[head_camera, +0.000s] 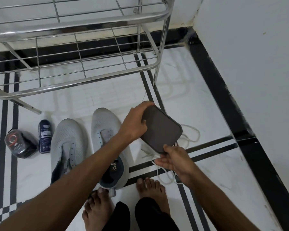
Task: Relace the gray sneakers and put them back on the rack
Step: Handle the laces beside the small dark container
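Both gray sneakers sit side by side on the tiled floor, toes toward the rack: left sneaker (66,147) and right sneaker (107,142), eyelets bare, tongues exposed, so neither is laced yet. They are parked directly in front of the metal rack (77,64), whose lower shelf stands empty above them; probably kept close so the return is a short lift. White laces (188,135) lie loose on the floor to the right of the shoes, partly under a flat dark gray pouch (162,129) that both hands hold just above them. Left hand (135,124) is closed over the pouch's far upper edge, thumb beneath, steadying it. Right hand (173,160) pinches the near lower corner with fingers curled; a strand of lace runs beside that palm, though whether it is gripped too cannot be told. The two-handed hold at opposite ends reads as opening, closing or emptying the pouch, likely the laces' container. A dark spray bottle (44,135) and a clear packet with a red ring (19,144) rest left of the shoes, well apart from the work, set aside. Bare feet (150,189) bracket the right sneaker's heel. Judgement: relacing not yet begun; laces need untangling first.
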A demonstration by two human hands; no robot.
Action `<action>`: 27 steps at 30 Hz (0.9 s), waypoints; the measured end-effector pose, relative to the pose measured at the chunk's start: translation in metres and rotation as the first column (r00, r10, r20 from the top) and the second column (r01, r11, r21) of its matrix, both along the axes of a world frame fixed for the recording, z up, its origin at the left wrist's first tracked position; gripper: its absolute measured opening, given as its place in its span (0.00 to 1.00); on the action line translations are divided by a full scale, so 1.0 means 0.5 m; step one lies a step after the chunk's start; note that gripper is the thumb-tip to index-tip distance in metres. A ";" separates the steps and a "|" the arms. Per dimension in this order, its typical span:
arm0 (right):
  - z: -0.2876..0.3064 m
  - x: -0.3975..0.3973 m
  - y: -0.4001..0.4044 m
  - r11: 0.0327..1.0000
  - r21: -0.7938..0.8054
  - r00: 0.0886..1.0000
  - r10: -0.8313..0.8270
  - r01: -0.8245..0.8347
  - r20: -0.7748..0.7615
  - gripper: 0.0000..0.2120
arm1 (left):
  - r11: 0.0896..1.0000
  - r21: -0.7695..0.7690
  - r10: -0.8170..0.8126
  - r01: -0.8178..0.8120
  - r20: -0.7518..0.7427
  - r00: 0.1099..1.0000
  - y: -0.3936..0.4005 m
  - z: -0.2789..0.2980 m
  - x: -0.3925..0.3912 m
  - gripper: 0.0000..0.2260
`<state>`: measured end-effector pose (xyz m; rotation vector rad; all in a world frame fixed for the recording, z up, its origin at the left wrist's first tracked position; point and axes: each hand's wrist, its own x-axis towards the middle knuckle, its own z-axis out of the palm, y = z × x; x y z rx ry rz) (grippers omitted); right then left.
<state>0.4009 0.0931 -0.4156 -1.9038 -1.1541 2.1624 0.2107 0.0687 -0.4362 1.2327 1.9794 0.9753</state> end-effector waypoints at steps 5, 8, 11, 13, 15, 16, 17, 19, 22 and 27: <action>-0.018 -0.004 -0.022 0.983 0.184 0.994 0.002 -0.022 0.111 0.12 | 0.980 -0.201 -0.079 0.013 -0.323 0.943 -0.019 -0.027 0.003 0.33; -0.021 -0.002 -0.019 0.943 0.320 0.985 0.043 -0.095 0.166 0.15 | 0.903 -0.337 -0.372 0.266 -0.306 0.876 -0.042 -0.018 -0.008 0.46; -0.024 0.001 -0.015 0.910 0.401 0.991 0.057 -0.103 0.125 0.16 | 0.780 -0.482 -0.605 0.399 -0.421 0.676 -0.068 -0.019 -0.005 0.55; -0.034 0.007 -0.013 0.907 0.418 0.997 0.021 -0.053 0.081 0.20 | 0.776 -0.499 -0.622 0.386 -0.504 0.599 -0.072 -0.023 -0.008 0.48; -0.047 0.014 -0.010 0.921 0.387 0.998 -0.060 0.041 0.036 0.21 | 0.781 -0.500 -0.621 0.374 -0.560 0.548 -0.071 -0.021 -0.010 0.38; -0.053 0.017 -0.007 0.929 0.359 0.995 -0.096 0.088 0.004 0.21 | 0.777 -0.505 -0.628 0.377 -0.575 0.524 -0.070 -0.017 -0.007 0.34; -0.057 0.018 -0.005 0.934 0.336 0.993 -0.116 0.118 -0.029 0.20 | 0.774 -0.504 -0.633 0.384 -0.586 0.506 -0.069 -0.015 -0.004 0.31; -0.054 0.014 -0.002 0.937 0.335 0.995 -0.084 0.095 -0.046 0.17 | 0.786 -0.473 -0.618 0.398 -0.595 0.514 -0.071 -0.014 0.004 0.28; -0.057 0.006 -0.003 0.860 0.500 0.993 0.061 -0.103 0.099 0.07 | 0.857 -0.316 -0.514 0.407 -0.587 0.625 -0.072 -0.016 0.004 0.27; -0.068 0.003 -0.005 0.774 0.586 0.964 0.117 -0.240 0.241 0.17 | 0.949 -0.042 -0.307 0.311 -0.331 0.892 -0.067 0.017 -0.005 0.23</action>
